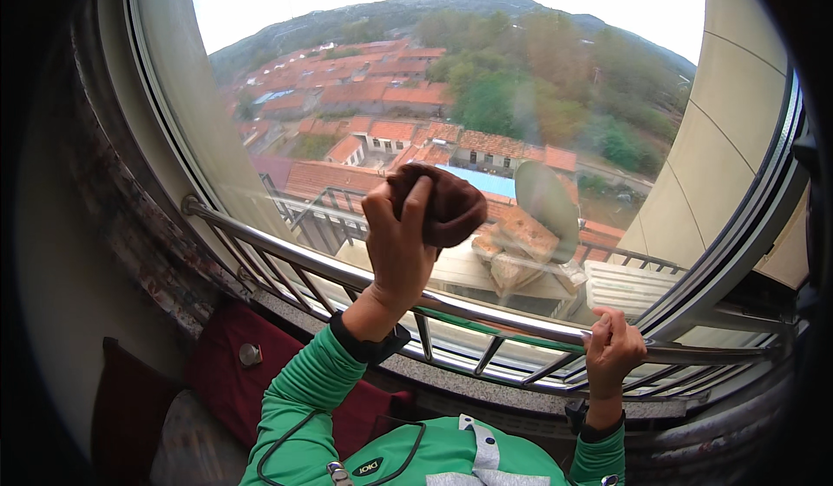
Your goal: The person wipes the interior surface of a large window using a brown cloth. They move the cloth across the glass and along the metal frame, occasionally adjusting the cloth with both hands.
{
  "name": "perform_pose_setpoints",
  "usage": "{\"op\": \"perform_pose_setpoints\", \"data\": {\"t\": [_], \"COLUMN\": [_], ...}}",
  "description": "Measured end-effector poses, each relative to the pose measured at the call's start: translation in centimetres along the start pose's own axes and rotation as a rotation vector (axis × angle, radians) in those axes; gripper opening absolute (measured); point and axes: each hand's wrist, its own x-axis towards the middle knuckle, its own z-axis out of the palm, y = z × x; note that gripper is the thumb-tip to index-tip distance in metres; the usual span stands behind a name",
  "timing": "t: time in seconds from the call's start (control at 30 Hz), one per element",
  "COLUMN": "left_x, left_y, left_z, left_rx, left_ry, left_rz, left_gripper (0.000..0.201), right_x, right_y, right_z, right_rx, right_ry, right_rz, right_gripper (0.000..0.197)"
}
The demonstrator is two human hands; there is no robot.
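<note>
My left hand is raised in front of the window pane, its fingers closed round a bunched dark brown cloth. The cloth is at the glass; whether it presses on it I cannot tell. Lower on the right, my right hand is wrapped round the top bar of a metal railing that runs across the window. Green sleeves with dark cuffs cover both forearms.
Below the railing runs a speckled stone sill. At lower left is dark red fabric with a small round clear object on it. Patterned curtains hang at the left side. Beyond the glass are a satellite dish and red roofs.
</note>
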Motion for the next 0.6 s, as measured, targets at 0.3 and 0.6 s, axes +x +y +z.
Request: {"op": "perform_pose_setpoints", "data": {"t": [0.3, 0.6], "left_x": [-1.7, -0.1], "left_y": [5.7, -20.5], "left_z": [0.9, -7.8], "left_rx": [-0.226, 0.449], "left_ry": [-0.228, -0.117], "left_rz": [0.254, -0.393], "left_gripper": [0.050, 0.045], "right_x": [-0.3, -0.5], "right_y": [0.6, 0.5], "right_z": [0.2, 0.5], "right_rx": [0.064, 0.035], "right_ry": [0.011, -0.010], "right_rz": [-0.037, 0.024], "right_gripper": [0.014, 0.018]}}
